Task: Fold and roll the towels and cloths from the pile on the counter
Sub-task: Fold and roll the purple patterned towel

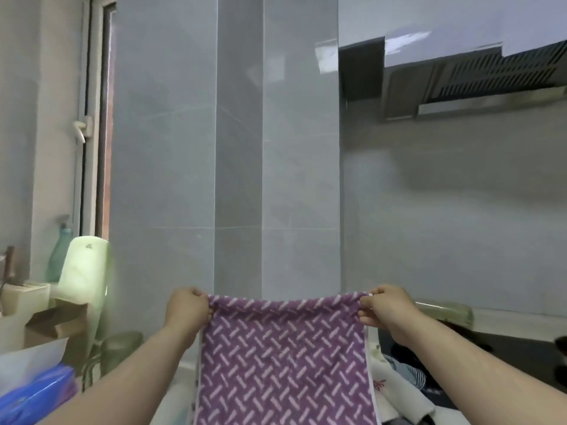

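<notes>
The towel (285, 357) hangs in the middle, held up by its top corners: the left hand (185, 309) pinches the left corner, the right hand (388, 308) the right one. Behind it stands the wall (239, 179). The window (95, 118) is at the far left; below it a bottle (59, 256) stands behind an upright board (84, 280), just right of a knife block (24, 297). A cardboard box (58, 323) lies in front of the block, and a plastic bag (33, 394) nearer still, lower left. The hood (460, 84) hangs upper right. Under the right forearm, what may be the pile of cloths (399, 391) lies beside the towel's right edge.
</notes>
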The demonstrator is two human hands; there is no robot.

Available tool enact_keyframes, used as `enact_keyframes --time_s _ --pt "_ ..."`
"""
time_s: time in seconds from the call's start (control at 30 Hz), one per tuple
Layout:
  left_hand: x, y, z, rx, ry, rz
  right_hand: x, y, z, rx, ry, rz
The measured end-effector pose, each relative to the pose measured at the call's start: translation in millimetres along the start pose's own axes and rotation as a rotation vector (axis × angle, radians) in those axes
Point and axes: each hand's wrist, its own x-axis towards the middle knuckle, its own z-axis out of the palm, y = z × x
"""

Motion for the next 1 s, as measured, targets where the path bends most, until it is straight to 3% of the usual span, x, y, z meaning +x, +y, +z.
enact_keyframes --time_s 0.3,0.43,0.57,0.7,0.77,0.87,1.0 --pt "-27 -82 69 0.304 -0.122 0.056 57 108 41 0.050 0.025 0.147" --pt "-40 -90 81 0.234 -0.153 0.120 67 138 42 0.118 0.024 0.179" --pt "-49 -107 78 0.409 -0.264 0.185 48 141 41 -0.226 -0.039 0.000" --pt "-73 -110 62 0.498 -0.384 0.252 4 139 39 -0.635 -0.295 -0.396" --pt "-87 -111 47 0.504 -0.551 0.246 -18 142 34 -0.773 -0.448 -0.519" --pt "-108 -110 18 0.579 -0.745 0.299 -50 148 20 -0.862 -0.629 -0.583" --pt "-123 -111 -21 0.746 -0.806 0.419 -80 166 -11 -0.950 -0.648 -0.664"
